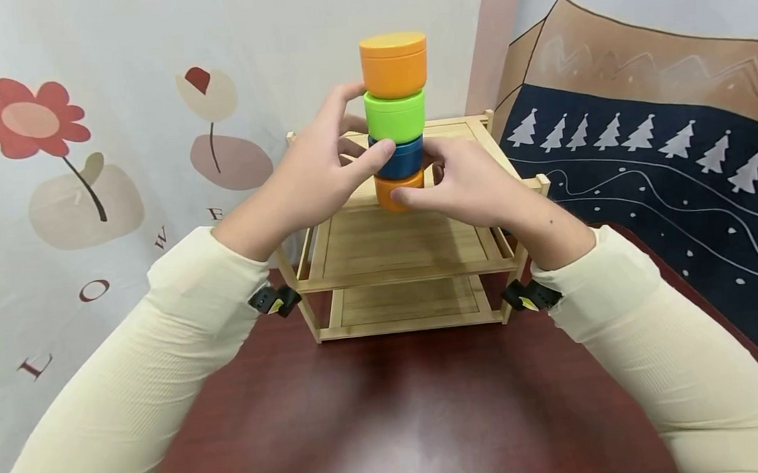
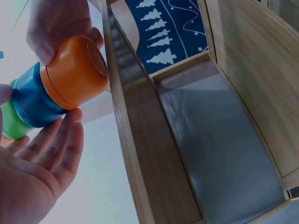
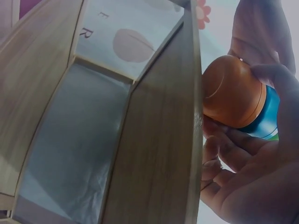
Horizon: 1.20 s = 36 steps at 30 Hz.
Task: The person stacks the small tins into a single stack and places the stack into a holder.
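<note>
A tower of round lidded containers stands upright between both hands at the shelf's top. From the top down come an orange container [image 1: 394,68], a green container [image 1: 396,118], a blue container [image 1: 402,159] and a lower orange container [image 1: 397,191]. My left hand [image 1: 314,168] holds the tower from the left, its thumb across the blue and green ones and its fingers partly hidden behind. With thumb and fingers, my right hand [image 1: 466,178] pinches the lower orange container from the right. In the left wrist view, the lower orange container [image 2: 77,72] has its underside showing.
A wooden shelf rack [image 1: 413,274] with several tiers stands on the dark red table [image 1: 388,407], just below and behind the hands. Behind it hang a flower-printed curtain [image 1: 150,34] and, to the right, a dark cloth with white trees [image 1: 639,173].
</note>
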Tool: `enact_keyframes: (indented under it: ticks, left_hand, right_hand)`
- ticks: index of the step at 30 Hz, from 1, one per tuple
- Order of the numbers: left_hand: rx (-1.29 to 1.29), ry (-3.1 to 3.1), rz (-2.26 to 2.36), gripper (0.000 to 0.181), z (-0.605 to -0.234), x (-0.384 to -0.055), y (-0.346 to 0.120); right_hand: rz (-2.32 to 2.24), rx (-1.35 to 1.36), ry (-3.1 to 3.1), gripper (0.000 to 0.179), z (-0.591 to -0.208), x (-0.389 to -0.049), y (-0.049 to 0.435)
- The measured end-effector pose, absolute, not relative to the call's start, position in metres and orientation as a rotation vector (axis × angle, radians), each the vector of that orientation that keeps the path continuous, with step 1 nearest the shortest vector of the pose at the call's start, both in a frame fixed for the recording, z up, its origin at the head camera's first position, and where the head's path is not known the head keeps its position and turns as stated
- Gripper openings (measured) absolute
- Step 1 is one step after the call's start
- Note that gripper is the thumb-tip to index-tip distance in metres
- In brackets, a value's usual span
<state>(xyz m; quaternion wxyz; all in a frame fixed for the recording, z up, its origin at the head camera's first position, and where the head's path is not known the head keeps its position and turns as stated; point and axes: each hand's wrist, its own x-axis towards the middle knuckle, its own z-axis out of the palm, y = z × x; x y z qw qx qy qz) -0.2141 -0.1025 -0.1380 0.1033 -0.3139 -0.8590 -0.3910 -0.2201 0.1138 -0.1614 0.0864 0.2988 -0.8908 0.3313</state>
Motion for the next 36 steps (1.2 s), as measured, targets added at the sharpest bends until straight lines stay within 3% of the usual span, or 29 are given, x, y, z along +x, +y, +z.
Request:
enact_keyframes:
  ticks: [19,36]
  left_hand:
    - [-0.837,-2.614,-1.177,0.072,-0.131,-0.243,-0.093]
    - [-0.826,-2.657,-1.156,0.073,-0.136,-0.242,-0.092]
  right_hand:
    - [0.904,0.775,-2.706,0.054,-0.154,-0.249,0.116]
    - [0.977,0.831,-2.718,0.055,-0.161,-0.252,0.118]
